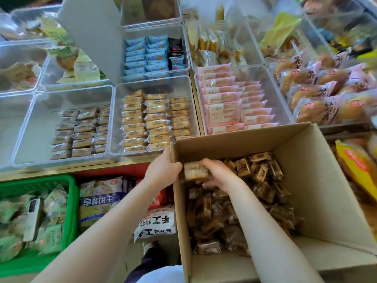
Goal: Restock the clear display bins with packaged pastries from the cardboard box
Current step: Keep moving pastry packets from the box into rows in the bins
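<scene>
Pastries (240, 201) fill the cardboard box (318, 180); right hand (219, 174) curls around a blurred stack (195, 170). Left hand (163, 170) grips the box wall, fingertips hidden.

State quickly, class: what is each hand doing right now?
Left hand: grips the cardboard box by its wall.
Right hand: holds packaged pastries inside the box.
</scene>
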Tool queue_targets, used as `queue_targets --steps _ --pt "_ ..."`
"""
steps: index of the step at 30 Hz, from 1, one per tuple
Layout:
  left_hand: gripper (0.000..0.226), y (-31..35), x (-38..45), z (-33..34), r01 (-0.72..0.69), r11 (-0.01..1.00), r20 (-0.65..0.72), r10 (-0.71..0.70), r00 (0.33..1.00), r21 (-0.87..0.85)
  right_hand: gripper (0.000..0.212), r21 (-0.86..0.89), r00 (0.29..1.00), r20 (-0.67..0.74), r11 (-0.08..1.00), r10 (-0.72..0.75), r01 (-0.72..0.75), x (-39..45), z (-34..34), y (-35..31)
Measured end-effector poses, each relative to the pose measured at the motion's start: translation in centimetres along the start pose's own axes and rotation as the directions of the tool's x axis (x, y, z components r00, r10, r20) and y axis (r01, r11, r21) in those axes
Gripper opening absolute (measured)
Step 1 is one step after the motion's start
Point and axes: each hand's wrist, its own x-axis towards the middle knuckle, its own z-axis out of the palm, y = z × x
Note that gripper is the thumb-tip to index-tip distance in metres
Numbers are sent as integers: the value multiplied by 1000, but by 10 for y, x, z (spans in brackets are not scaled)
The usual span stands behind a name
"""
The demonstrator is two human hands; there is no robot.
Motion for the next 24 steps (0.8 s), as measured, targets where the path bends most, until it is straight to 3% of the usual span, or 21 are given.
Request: queue_targets --steps 3,6,8,10,13,14,20,24 --pt "49 -2 -6 0 -25 995 -17 24 1000 -94 34 227 984 135 970 -119 86 -44 -10 -16" --pt "45 -5 -19 -3 -101 968 -193 57 980 -228 26 320 975 70 930 -211 179 -67 -7 -24" --pt "32 -2 -27 -10 -188 884 -276 70 959 -429 23 315 956 36 911 -290 265 -78 0 -29" --pt "31 4 -33 -19 -176 802 -170 94 981 -570 25 232 916 -16 890 -401 394 -89 13 -36" --pt "51 8 -36 -36 31 621 141 129 981 -783 31 36 830 -40 829 -556 557 -103 41 -45" --pt "54 4 -36 -42 65 562 188 165 968 -824 26 22 817 -26 817 -576 577 -105 52 -47" --pt "32 -50 -24 -96 57 366 147 221 964 -929 13 110 769 -197 766 -608 634 -88 124 -52" --pt "32 -122 -19 -149 23 330 126 295 947 -944 17 -7 853 -142 862 -502 506 -62 213 -55"
